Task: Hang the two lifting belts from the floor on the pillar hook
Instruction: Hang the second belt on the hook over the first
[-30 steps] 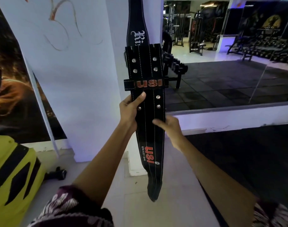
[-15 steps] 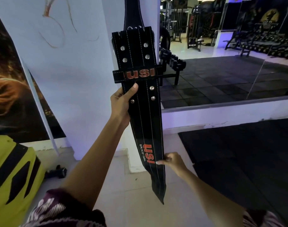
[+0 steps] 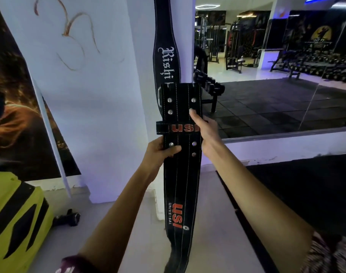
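Note:
A black lifting belt with red "USI" lettering (image 3: 181, 180) hangs upright in front of the white pillar (image 3: 101, 107). My left hand (image 3: 161, 152) grips its left edge just below the belt loop. On the right edge, beside the loop, my right hand (image 3: 202, 128) holds the belt with fingers over the studs. Behind it a second black belt with white gothic lettering (image 3: 166, 56) hangs down the pillar; its top runs out of view. The pillar hook is not in view.
A yellow-and-black machine cover (image 3: 14, 223) sits at the lower left, with a small dark object (image 3: 67, 218) on the floor beside it. A wall mirror (image 3: 276, 75) to the right reflects gym racks. A black rubber mat (image 3: 306, 194) covers the floor at right.
The USI belt has come down against the pillar. My right hand left the belt's lower tail and rose to grip its right edge near the loop. My left hand kept its hold.

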The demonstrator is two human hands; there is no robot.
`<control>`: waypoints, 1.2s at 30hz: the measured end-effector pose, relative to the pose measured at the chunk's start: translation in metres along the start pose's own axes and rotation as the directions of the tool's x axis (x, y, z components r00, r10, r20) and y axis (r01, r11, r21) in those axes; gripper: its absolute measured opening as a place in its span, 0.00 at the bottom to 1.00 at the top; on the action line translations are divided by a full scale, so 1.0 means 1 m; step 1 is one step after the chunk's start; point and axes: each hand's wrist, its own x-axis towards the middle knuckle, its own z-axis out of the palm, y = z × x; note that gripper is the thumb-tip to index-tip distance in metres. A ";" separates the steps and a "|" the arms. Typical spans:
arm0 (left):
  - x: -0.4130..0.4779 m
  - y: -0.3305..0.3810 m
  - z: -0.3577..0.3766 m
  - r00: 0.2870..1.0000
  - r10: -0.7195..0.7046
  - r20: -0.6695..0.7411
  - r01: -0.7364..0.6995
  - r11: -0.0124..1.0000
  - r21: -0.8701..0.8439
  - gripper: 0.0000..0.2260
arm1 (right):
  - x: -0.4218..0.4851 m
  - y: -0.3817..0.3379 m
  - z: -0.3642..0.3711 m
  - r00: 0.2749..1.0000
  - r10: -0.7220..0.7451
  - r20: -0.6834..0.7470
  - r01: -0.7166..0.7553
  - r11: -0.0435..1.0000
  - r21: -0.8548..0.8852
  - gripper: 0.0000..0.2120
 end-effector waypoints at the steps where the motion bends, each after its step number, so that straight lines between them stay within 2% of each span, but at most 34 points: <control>1: -0.006 -0.008 -0.005 0.997 -0.033 0.074 0.028 0.997 0.071 0.12 | 0.001 0.004 -0.001 1.000 -0.010 -0.018 0.010 1.000 0.018 0.07; 3: -0.021 -0.032 -0.020 0.966 -0.147 0.211 0.095 0.967 0.237 0.14 | 0.000 0.012 -0.005 0.999 -0.037 -0.019 0.038 0.999 0.024 0.07; 5: -0.029 -0.040 -0.034 0.951 -0.171 0.258 0.115 0.969 0.218 0.15 | -0.001 0.019 -0.007 0.998 -0.064 0.009 0.063 0.997 0.052 0.08; 8: -0.012 0.002 -0.042 0.983 -0.032 0.179 0.048 0.995 -0.087 0.15 | -0.006 0.022 -0.002 0.992 -0.062 0.108 0.056 0.997 0.052 0.12; 10: 0.003 0.042 -0.036 0.996 0.023 0.086 -0.017 0.997 -0.070 0.19 | -0.013 0.023 0.005 0.978 -0.066 0.197 0.063 0.998 0.020 0.09; 12: 0.012 0.066 -0.028 0.997 -0.039 -0.070 0.039 0.999 0.002 0.22 | -0.018 0.024 0.010 0.963 -0.083 0.255 0.091 0.996 -0.023 0.10; 15: 0.017 0.073 -0.017 0.975 -0.115 -0.188 0.111 0.993 -0.031 0.23 | -0.018 0.012 0.018 0.978 -0.019 0.209 0.040 0.995 -0.095 0.14; 17: 0.017 0.071 -0.009 0.960 -0.136 -0.243 0.117 0.989 -0.091 0.18 | -0.014 -0.003 0.024 0.990 0.004 0.138 0.009 0.995 -0.095 0.18; 18: 0.017 0.068 -0.005 0.958 -0.129 -0.255 0.104 0.989 -0.107 0.15 | -0.011 -0.009 0.026 0.994 -0.014 0.106 0.023 0.996 -0.086 0.17; 21: 0.021 0.061 0.003 0.968 -0.027 -0.251 -0.014 0.987 -0.158 0.07 | -0.004 -0.006 0.022 0.988 -0.121 0.093 0.126 0.991 -0.044 0.09; 24: 0.024 0.059 0.005 0.970 0.064 -0.236 -0.111 0.975 -0.191 0.10 | -0.008 0.005 0.015 0.981 -0.185 0.064 0.183 0.983 0.036 0.09; 25: 0.025 0.058 0.006 0.967 0.035 -0.252 -0.089 0.974 -0.207 0.09 | -0.009 0.007 0.014 0.979 -0.194 0.058 0.192 0.981 0.039 0.10; 27: 0.029 0.058 0.008 0.952 -0.118 -0.283 0.065 0.980 -0.189 0.10 | -0.012 0.011 0.015 0.981 -0.191 0.035 0.190 0.981 0.036 0.11; 28: 0.033 0.058 0.006 0.949 -0.195 -0.248 0.156 0.973 -0.169 0.11 | -0.013 0.012 0.016 0.984 -0.178 0.013 0.178 0.983 0.035 0.11; 30: 0.038 0.059 -0.005 0.957 -0.279 -0.077 0.271 0.958 -0.096 0.13 | -0.013 0.010 0.015 0.990 -0.133 -0.050 0.134 0.991 0.029 0.12; 33: 0.035 0.054 -0.019 0.972 -0.194 0.134 0.195 0.981 0.005 0.12 | -0.007 0.004 0.009 0.997 -0.060 -0.055 0.062 0.997 0.043 0.14; 34: 0.033 0.050 -0.019 0.986 -0.122 0.113 0.116 0.992 0.054 0.12 | -0.007 0.002 0.010 0.999 -0.031 -0.033 0.032 0.999 0.039 0.14; 36: 0.030 0.043 -0.011 0.989 0.097 -0.116 -0.070 0.974 0.216 0.13 | -0.009 0.002 0.015 0.999 0.040 0.020 -0.040 0.999 -0.002 0.15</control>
